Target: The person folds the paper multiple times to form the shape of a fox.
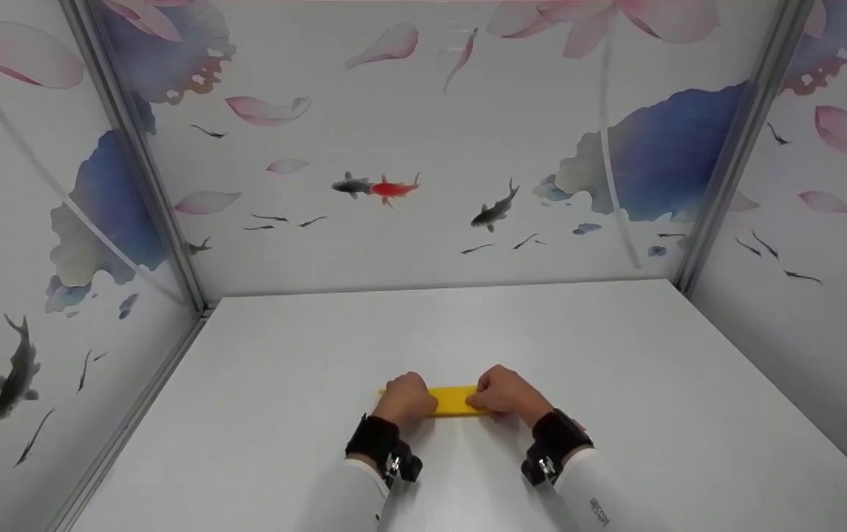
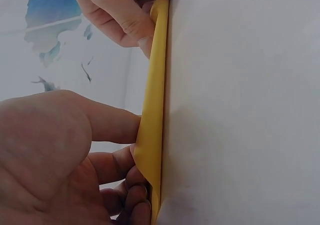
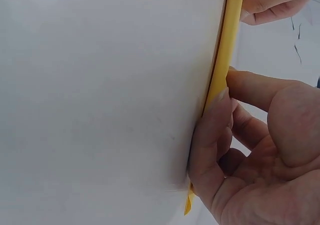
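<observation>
Head view: a yellow sheet [image 1: 454, 400], folded into a narrow strip, lies flat on the white table [image 1: 616, 384] between the two hands. The left hand [image 1: 406, 399] covers the strip's left end and the right hand [image 1: 506, 391] covers its right end; the bare middle of the strip shows between them. Both hands sit knuckles up with the fingers curled down onto the sheet. A black band [image 1: 381, 442] is strapped round the left wrist and another black band [image 1: 553, 442] round the right wrist, each just behind its hand, over white sleeves.

Left wrist view: the left hand [image 2: 65, 160] pinches the sheet [image 2: 154, 110] at its near end, thumb on one face and curled fingers [image 2: 135, 195] at the edge, against the table [image 2: 240, 110]. The right hand [image 2: 120, 15] holds the far end.

Right wrist view: the right hand [image 3: 250, 150] presses the sheet [image 3: 222, 70] against the table [image 3: 100, 95], fingertips [image 3: 220, 105] on the folded edge and thumb on the other side. A corner of the sheet sticks out just below the fingers. The left hand [image 3: 270, 2] grips the far end.

Beyond the hands, the walls [image 1: 423, 148] behind the table carry a print of fish and pink petals.
</observation>
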A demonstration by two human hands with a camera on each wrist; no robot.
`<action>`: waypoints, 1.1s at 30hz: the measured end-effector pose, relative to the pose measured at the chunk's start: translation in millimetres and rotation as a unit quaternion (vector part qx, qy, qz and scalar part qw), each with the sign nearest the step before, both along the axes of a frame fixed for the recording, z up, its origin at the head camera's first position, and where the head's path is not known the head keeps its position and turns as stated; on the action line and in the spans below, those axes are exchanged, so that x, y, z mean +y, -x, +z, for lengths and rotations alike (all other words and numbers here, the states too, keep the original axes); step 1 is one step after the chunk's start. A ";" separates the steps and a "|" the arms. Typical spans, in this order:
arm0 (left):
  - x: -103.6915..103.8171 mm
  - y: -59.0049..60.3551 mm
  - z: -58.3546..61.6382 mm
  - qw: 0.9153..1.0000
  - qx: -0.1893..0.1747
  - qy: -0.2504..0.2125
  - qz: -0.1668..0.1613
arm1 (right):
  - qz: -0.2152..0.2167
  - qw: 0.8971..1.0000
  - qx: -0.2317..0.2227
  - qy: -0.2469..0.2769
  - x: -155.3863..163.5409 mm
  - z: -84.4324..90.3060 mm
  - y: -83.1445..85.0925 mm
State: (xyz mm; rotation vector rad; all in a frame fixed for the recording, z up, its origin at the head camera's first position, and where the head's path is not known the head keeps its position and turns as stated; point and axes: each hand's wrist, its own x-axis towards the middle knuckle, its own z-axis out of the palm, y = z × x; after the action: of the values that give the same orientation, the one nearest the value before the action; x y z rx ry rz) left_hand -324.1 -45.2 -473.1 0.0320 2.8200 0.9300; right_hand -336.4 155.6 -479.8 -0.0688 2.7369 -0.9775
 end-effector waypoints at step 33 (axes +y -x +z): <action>1.9 2.7 -5.6 0.994 0.022 0.020 -0.102 | -0.010 0.999 0.011 -0.047 -6.8 4.7 -1.3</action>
State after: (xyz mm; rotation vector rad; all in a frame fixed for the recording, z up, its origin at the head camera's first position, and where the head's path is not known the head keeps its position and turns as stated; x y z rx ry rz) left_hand -326.9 -43.3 -478.6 0.3320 2.8073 0.8361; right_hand -335.1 148.8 -475.1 -0.0352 2.8045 -0.8578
